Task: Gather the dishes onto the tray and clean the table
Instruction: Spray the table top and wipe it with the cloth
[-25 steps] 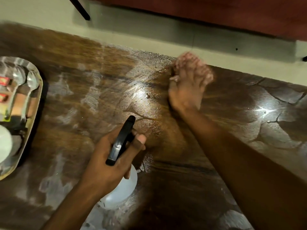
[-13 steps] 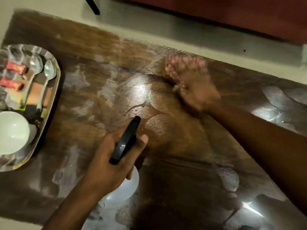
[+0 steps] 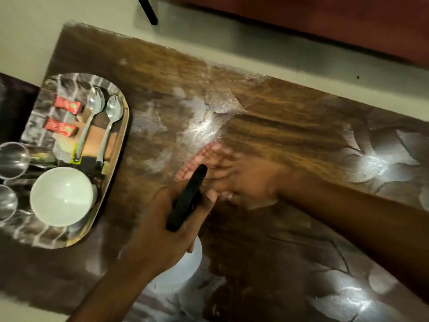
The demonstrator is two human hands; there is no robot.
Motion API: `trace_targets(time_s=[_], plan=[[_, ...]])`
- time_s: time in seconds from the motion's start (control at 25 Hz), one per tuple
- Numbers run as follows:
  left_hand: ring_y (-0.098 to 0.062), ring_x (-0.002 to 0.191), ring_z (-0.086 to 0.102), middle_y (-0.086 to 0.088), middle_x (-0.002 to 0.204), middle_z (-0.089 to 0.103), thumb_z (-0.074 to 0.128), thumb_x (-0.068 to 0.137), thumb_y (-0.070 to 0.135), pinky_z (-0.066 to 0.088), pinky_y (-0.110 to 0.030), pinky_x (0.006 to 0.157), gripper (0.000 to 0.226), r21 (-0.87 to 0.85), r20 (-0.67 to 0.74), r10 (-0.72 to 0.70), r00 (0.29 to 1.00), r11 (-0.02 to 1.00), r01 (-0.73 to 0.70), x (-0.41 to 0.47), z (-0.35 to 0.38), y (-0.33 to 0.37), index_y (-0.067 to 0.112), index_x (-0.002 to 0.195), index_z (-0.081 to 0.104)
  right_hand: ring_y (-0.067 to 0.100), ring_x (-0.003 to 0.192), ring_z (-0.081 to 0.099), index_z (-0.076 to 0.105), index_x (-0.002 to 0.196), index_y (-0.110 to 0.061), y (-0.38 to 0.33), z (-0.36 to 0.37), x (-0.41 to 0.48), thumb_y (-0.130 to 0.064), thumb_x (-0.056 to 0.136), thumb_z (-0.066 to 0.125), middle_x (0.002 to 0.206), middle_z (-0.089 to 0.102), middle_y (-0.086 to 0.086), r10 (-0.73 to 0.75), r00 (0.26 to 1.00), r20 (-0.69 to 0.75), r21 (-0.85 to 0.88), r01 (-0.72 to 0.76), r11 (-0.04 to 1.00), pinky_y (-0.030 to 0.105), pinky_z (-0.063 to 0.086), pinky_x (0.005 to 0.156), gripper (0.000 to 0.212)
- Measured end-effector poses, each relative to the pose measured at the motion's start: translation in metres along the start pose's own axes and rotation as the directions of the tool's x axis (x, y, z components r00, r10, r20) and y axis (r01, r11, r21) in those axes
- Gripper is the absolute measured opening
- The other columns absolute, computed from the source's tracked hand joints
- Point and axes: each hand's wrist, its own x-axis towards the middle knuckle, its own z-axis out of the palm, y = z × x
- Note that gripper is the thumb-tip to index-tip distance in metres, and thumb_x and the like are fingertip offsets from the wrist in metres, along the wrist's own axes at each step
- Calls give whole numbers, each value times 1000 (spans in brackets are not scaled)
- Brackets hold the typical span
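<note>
A: Item one, wiping. Right hand, blurred, presses a pink checked cloth flat on the wooden table; whether its fingers are spread or closed, I cannot tell.

B: Advice?

A: Long overlapping passes, I judge, through the whitish smears near the tray.

B: Item two?

A: Left hand, fingers clamped round a spray bottle, just beside the cloth; likely to crowd the stroke.

B: Dishes?

A: Gathered on the tray at the table's left end: white bowl, two spoons, red packets, glasses.
</note>
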Motion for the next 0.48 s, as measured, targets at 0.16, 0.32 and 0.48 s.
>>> trace_targets(time_s=[0.16, 0.32, 0.48], plan=[[-19, 31, 54, -9, 44, 52, 71, 100, 44, 48, -28, 42, 34, 8, -34, 26, 999, 1000, -26, -1, -19, -6, 28, 71, 65, 30, 167, -14, 6, 171, -37, 88, -29, -2, -51, 109, 26, 182, -2, 1, 695, 706, -138, 139, -681, 719, 55, -22, 129, 67], [-19, 34, 53, -32, 73, 62, 74, 94, 55, 47, -26, 43, 39, -51, -45, -14, 999, 999, 11, -11, -35, -14, 16, 98, 69, 32, 167, -12, 8, 172, -34, 76, -42, 56, -51, 110, 31, 181, -2, -2, 915, 369, -161, 390, -828, 403, 61, -16, 130, 68], [-18, 36, 52, -29, 72, 62, 69, 95, 57, 45, -28, 41, 37, -15, -59, -4, 998, 1000, 3, -15, -53, -11, 19, 95, 69, 38, 167, -4, 22, 169, -33, -23, -5, 78, -48, 104, 40, 180, 10, 2, 345, 925, -161, 73, -338, 938, 67, -6, 131, 68]])
